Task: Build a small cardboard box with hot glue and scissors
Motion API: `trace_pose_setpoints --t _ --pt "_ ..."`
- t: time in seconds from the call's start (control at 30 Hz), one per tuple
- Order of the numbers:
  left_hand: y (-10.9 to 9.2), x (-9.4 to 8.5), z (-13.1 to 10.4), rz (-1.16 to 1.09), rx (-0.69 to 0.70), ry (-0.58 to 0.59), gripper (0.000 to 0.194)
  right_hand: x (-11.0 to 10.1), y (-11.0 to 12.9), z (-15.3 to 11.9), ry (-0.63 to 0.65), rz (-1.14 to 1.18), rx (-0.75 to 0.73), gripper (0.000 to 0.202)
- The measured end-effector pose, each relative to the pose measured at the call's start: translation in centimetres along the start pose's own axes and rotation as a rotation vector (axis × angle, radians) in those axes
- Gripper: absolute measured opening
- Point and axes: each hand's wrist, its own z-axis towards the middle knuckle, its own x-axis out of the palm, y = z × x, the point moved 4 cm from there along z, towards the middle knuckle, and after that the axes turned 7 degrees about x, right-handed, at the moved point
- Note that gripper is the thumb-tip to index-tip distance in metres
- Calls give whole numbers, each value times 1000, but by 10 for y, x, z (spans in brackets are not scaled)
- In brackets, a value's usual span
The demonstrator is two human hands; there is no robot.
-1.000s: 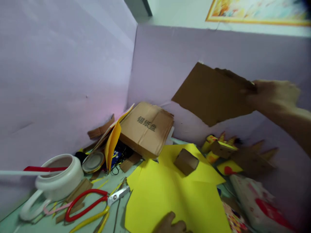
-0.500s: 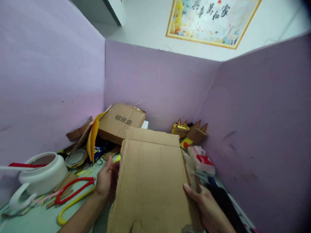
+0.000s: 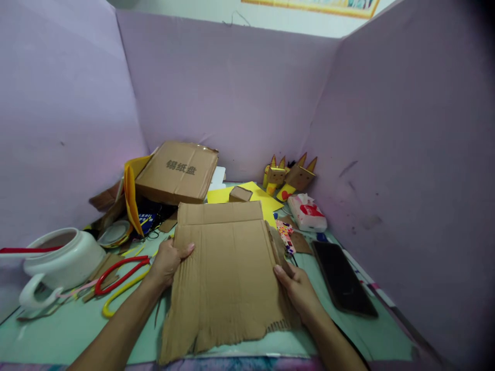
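Note:
A brown cardboard sheet [image 3: 228, 273] with torn edges lies low in front of me, tilted a little, with a folded strip along its far end. My left hand [image 3: 170, 263] grips its left edge, thumb on top and fingers underneath, out of sight. On the opposite edge, my right hand [image 3: 296, 288] pinches the cardboard beside a bent side flap [image 3: 280, 247]. Just left of my left hand are scissors [image 3: 124, 278] with one red and one yellow handle; their blades are hidden behind that hand.
A white pot [image 3: 64, 257] stands at the left. Behind are a cardboard box [image 3: 178, 172], yellow paper [image 3: 251, 193] and a small cardboard block [image 3: 240, 194]. Horned cardboard figures [image 3: 299, 178], a tissue pack [image 3: 307, 212] and a black phone [image 3: 344, 278] are at the right. Purple walls [image 3: 232, 98] enclose the table.
The view has tilted down. The cardboard sheet has been lowered toward the table, uncovering the yellow paper and small block. My left thumb now lies on top of the sheet; the phone shows fully.

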Motion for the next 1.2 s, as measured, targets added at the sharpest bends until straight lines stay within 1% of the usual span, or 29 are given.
trace_pose_setpoints --t 0.07,0.13,0.2,0.23,0.33,0.4,0.47,0.7,0.83,0.93,1.1,1.2 --pt "0 1 0 2 8 -13 32 0 -1 -1 -3 29 17 49" --pt "0 1 1 -2 9 -13 31 1 -1 -2 38 66 53 47" --pt "-1 1 1 -13 11 -7 34 1 1 -3 74 98 85 45" --pt "-1 0 2 -19 15 -4 38 1 2 -3 67 98 80 45" --pt "0 0 3 -31 28 2 47 -2 4 -3 -38 43 21 47" --pt "0 0 4 -35 41 -8 48 -3 3 -2 -101 15 -1 48" --pt "0 0 5 -45 56 -23 48 -3 2 -2 -129 3 -10 49" --pt "-6 2 1 -98 64 -2 38 -1 3 -5 -112 -27 -26 48" --pt "-8 1 0 -129 4 33 25 -2 1 -5 -75 -38 -9 46" --pt "-12 -2 2 -157 -29 9 15 -3 0 -6 -74 -28 19 48" --pt "-16 -9 5 -190 -53 -32 16 0 3 -8 -33 -4 40 48" --pt "-16 -11 6 -189 -46 -42 12 2 4 -9 -3 -1 34 47"
